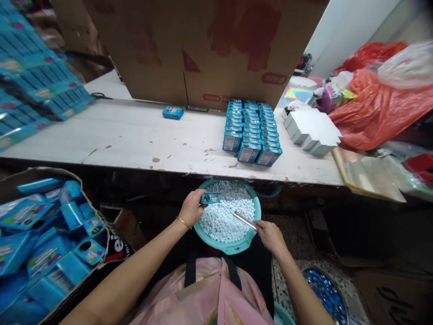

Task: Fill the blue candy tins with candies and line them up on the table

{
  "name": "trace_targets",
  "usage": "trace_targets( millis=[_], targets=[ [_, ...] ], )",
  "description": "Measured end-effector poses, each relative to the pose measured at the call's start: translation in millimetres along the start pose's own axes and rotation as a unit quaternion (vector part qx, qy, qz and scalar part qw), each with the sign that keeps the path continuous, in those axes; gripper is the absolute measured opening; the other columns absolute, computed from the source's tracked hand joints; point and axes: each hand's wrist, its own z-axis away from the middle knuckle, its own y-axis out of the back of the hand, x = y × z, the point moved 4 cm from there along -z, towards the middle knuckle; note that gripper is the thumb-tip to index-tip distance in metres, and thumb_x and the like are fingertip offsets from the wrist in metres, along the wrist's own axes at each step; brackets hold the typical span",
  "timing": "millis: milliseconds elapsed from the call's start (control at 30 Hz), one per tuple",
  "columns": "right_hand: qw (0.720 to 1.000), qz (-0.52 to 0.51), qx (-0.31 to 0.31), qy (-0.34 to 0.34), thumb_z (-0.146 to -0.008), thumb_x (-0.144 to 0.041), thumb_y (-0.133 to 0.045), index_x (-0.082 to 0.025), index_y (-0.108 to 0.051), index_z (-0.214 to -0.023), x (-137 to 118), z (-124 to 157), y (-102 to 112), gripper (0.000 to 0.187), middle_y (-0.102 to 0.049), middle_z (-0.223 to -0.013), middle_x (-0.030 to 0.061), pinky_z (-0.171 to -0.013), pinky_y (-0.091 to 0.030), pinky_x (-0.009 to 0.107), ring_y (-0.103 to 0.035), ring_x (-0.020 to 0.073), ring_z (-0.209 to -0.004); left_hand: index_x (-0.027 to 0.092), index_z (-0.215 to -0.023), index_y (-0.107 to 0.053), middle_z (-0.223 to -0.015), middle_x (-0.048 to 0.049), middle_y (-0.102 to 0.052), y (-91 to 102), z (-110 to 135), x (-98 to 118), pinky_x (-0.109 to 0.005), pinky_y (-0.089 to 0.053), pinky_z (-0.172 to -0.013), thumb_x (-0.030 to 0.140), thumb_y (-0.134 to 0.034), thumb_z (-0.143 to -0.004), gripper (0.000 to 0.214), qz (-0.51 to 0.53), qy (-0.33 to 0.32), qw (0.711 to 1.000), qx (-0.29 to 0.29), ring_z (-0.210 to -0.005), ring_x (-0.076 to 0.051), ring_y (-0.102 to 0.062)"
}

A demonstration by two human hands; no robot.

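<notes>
My left hand (192,207) is closed on a small blue box (214,198) with a dark round opening at one end, held above the left side of a teal basin (257,207). Small white and pale blue pellets (219,223) fill much of that basin, which sits at my lap. In my right hand (270,235) is a slim silver metal tool (245,221), its far end over the pellets; I cannot make out whether it is a scoop or a tube.
Blue boxes stand in rows (250,131) on the white table (135,135), with a single blue box (172,113) farther left. A sack of blue boxes (43,239) is at my left. A large cardboard box (203,49) stands behind; white cartons (313,128) lie right.
</notes>
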Motion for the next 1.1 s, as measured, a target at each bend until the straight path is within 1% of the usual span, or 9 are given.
trace_targets(
  millis=[100,200,400,500,567,700,900,1000,1100],
  targets=[
    [1.000,-0.030,0.007,0.002,-0.082,-0.029,-0.040,-0.030,-0.066,-0.099,0.9,-1.3,-1.6,0.030,-0.068,-0.093,0.0038,-0.070,-0.040,0.021,-0.061,0.0180,-0.088,0.017,-0.096,-0.052,-0.084,-0.0001,-0.060,13.1,-34.8,8.2,-0.028,-0.044,-0.070,0.024,-0.063,-0.062,0.036,0.102,0.040,0.994,0.023,-0.076,-0.016,-0.055],
    [0.998,-0.064,0.019,0.006,-0.082,-0.029,-0.039,-0.029,-0.066,-0.099,4.0,-1.8,-5.8,0.032,-0.068,-0.095,0.0041,-0.071,-0.040,0.022,-0.061,0.0186,-0.089,0.016,-0.097,-0.052,-0.086,-0.0002,-0.060,12.2,-92.3,19.8,-0.028,-0.045,-0.074,0.023,-0.065,-0.059,0.041,0.165,0.018,0.985,0.055,-0.079,-0.016,-0.056],
    [0.993,-0.116,0.027,0.020,-0.082,-0.032,-0.037,-0.028,-0.064,-0.103,10.1,0.4,-19.1,0.035,-0.066,-0.100,0.0032,-0.074,-0.042,0.021,-0.060,0.0185,-0.093,0.014,-0.100,-0.053,-0.092,-0.0054,-0.060,-24.6,-204.9,29.6,-0.034,-0.044,-0.081,0.023,-0.071,-0.053,0.051,0.151,0.015,0.987,0.052,-0.088,-0.021,-0.057],
    [0.992,-0.121,0.019,0.026,-0.081,-0.034,-0.037,-0.027,-0.064,-0.103,8.9,-2.8,-25.9,0.036,-0.066,-0.101,0.0034,-0.075,-0.042,0.021,-0.060,0.0185,-0.093,0.012,-0.122,-0.038,-0.117,-0.0171,-0.049,-35.0,-223.1,27.2,-0.041,-0.038,-0.092,0.024,-0.074,-0.051,0.081,0.073,0.061,0.993,0.065,-0.109,-0.029,-0.048],
    [0.991,-0.129,0.008,0.043,-0.081,-0.034,-0.036,-0.026,-0.064,-0.103,6.8,-6.7,-32.0,0.036,-0.066,-0.102,0.0034,-0.077,-0.042,0.021,-0.060,0.0182,-0.095,0.010,-0.131,-0.025,-0.130,-0.0221,-0.037,-31.6,-215.0,22.2,-0.043,-0.031,-0.098,0.028,-0.075,-0.052,0.095,0.038,0.054,0.996,0.053,-0.121,-0.033,-0.035],
    [0.986,-0.148,-0.024,0.077,-0.081,-0.033,-0.035,-0.023,-0.062,-0.108,5.1,-17.4,-52.4,0.039,-0.064,-0.106,0.0038,-0.084,-0.042,0.024,-0.058,0.0187,-0.099,0.010,-0.132,-0.026,-0.138,-0.0190,-0.027,19.4,-154.9,-15.6,-0.038,-0.022,-0.106,0.036,-0.065,-0.065,0.082,-0.012,-0.013,0.998,0.056,-0.130,-0.027,-0.022],
    [0.969,-0.206,-0.053,0.123,-0.076,-0.038,-0.037,-0.021,-0.066,-0.099,-5.0,-44.7,-91.6,0.041,-0.064,-0.105,0.0042,-0.090,-0.042,0.028,-0.056,0.0210,-0.103,0.014,-0.118,-0.047,-0.120,-0.0134,-0.050,163.6,-44.7,-113.2,-0.038,-0.032,-0.100,0.033,-0.056,-0.073,0.049,-0.181,0.107,0.963,0.171,-0.116,-0.027,-0.043],
    [0.975,-0.201,-0.032,0.086,-0.073,-0.038,-0.040,-0.022,-0.068,-0.096,-11.0,-52.5,-101.9,0.040,-0.065,-0.104,0.0047,-0.091,-0.043,0.034,-0.057,0.0240,-0.102,0.012,-0.118,-0.047,-0.117,-0.0147,-0.051,203.8,-53.5,-133.9,-0.037,-0.033,-0.098,0.036,-0.053,-0.075,0.050,-0.219,0.111,0.948,0.204,-0.111,-0.027,-0.046],
    [0.982,-0.181,0.028,0.038,-0.071,-0.033,-0.044,-0.033,-0.067,-0.091,-16.7,-47.0,-101.5,0.030,-0.067,-0.097,0.0003,-0.081,-0.050,0.034,-0.060,0.0234,-0.094,0.010,-0.122,-0.044,-0.119,-0.0159,-0.050,211.5,-114.1,-135.7,-0.035,-0.029,-0.099,0.043,-0.048,-0.078,0.055,-0.245,0.078,0.947,0.191,-0.113,-0.026,-0.043]
  ],
)
